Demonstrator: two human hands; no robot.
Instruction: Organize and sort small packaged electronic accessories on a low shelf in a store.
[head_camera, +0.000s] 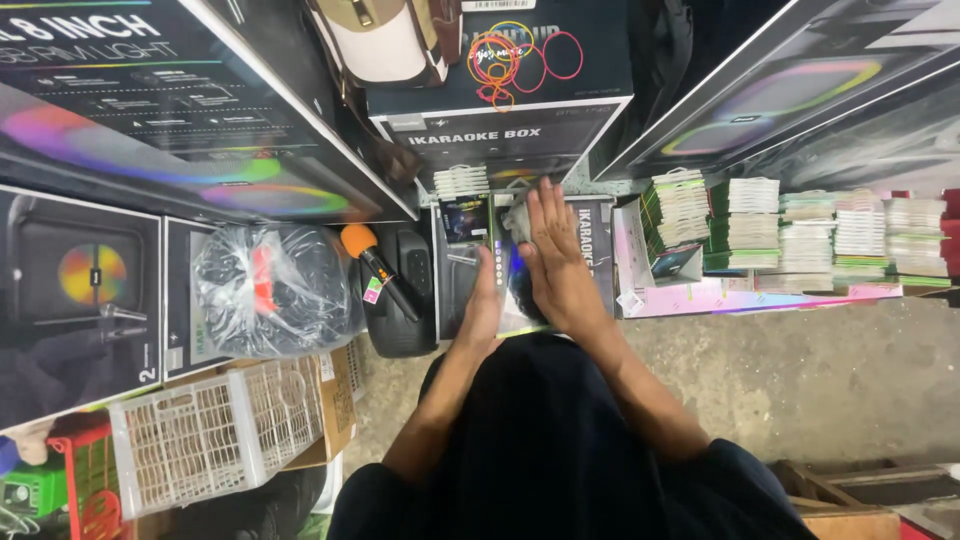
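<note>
The right hand (555, 262) lies flat, fingers straight and close together, on top of a small dark box (520, 270) that stands on the floor (800, 380) between the knees and the stacked cartons. Its fingertips reach a grey lump at the box's top edge; what that lump is cannot be told. The left hand (483, 312) presses against the box's left half with the fingers laid along it, so the box sits between the two hands, neither one curled into a fist. The box front shows a glossy picture with blue and green light.

Just left of the box stands a black speaker (400, 300), and a microphone (375, 265) with an orange foam head leans across it. Further left a clear plastic bag (275, 290) holds something dark with a red part. Below it, a white plastic basket (195, 440) lies tilted against a brown carton.

Behind the box rises a larger dark carton (500, 110) with a bunch of coloured rubber bands (515, 55) lying on its top, and a cream and brown bag (385, 40) beside them. Big black cartons (150, 110) printed with rainbow rings fill the left and upper right.

To the right of the box, bundles of small green and white packets (790, 235) stand in a row along the floor, well apart from the hands.
</note>
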